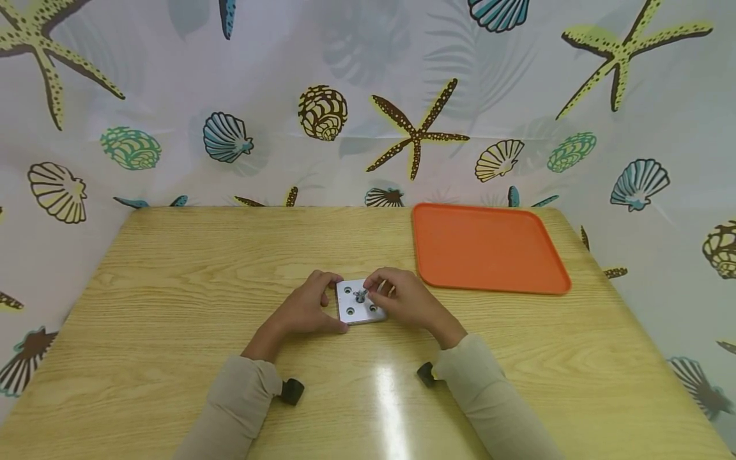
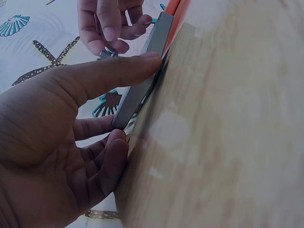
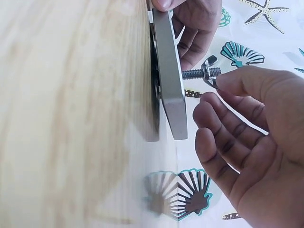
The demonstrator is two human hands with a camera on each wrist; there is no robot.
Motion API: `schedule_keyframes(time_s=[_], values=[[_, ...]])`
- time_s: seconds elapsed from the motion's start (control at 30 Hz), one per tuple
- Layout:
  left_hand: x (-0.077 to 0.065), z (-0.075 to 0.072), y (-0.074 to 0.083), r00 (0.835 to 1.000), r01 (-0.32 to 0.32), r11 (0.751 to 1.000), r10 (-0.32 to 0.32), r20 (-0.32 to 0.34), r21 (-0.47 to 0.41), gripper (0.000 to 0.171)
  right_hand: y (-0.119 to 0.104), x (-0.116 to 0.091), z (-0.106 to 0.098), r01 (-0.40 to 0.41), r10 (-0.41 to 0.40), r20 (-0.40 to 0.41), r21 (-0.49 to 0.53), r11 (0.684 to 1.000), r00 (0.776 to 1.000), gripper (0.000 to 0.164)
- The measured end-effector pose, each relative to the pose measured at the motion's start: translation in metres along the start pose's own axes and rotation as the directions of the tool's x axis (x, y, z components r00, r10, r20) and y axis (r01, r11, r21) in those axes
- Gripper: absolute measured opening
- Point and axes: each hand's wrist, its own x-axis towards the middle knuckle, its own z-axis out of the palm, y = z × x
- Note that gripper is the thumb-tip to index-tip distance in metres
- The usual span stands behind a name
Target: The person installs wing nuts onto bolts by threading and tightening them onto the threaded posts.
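A square silver metal plate (image 1: 361, 314) with holes near its corners lies on the wooden table. My left hand (image 1: 305, 305) grips it from the left, thumb on the near edge and fingers at the far edge. Out of the plate's middle stands a threaded bolt (image 3: 191, 74), upright from the face. A wing nut (image 3: 207, 71) sits on the thread close to the bolt's free end, apart from the plate. My right hand (image 1: 409, 300) holds one wing of it at the thumb and fingertip; the other fingers are bent below. The plate's underside is hidden in the head view.
An orange tray (image 1: 489, 249) lies at the table's back right, beyond my right hand. Behind the wooden table (image 1: 172, 268) hangs a cloth (image 1: 276, 57) printed with shells and starfish. Dark wrist cameras (image 1: 292, 391) protrude near both cuffs.
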Motion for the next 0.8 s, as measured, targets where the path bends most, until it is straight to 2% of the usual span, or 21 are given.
schedule_keyframes(time_s=[0.4, 0.57, 0.8], values=[[-0.0005, -0.0001, 0.0000, 1.000, -0.002, 1.000, 0.002, -0.001, 0.007, 0.086, -0.0013, 0.0007, 0.0014, 0.021, -0.021, 0.002, 0.016, 1.000, 1.000, 0.010], [-0.0004, 0.0004, 0.0000, 1.000, -0.003, 1.000, 0.003, 0.000, 0.008, 0.087, -0.0015, 0.0011, 0.0023, 0.037, -0.038, 0.021, 0.026, 0.999, 0.999, 0.016], [-0.0009, 0.0004, 0.0010, 1.000, 0.002, 1.000, -0.002, 0.000, 0.005, 0.087, -0.0002, 0.0016, 0.0025, 0.018, -0.019, 0.072, 0.012, 1.000, 0.997, 0.026]])
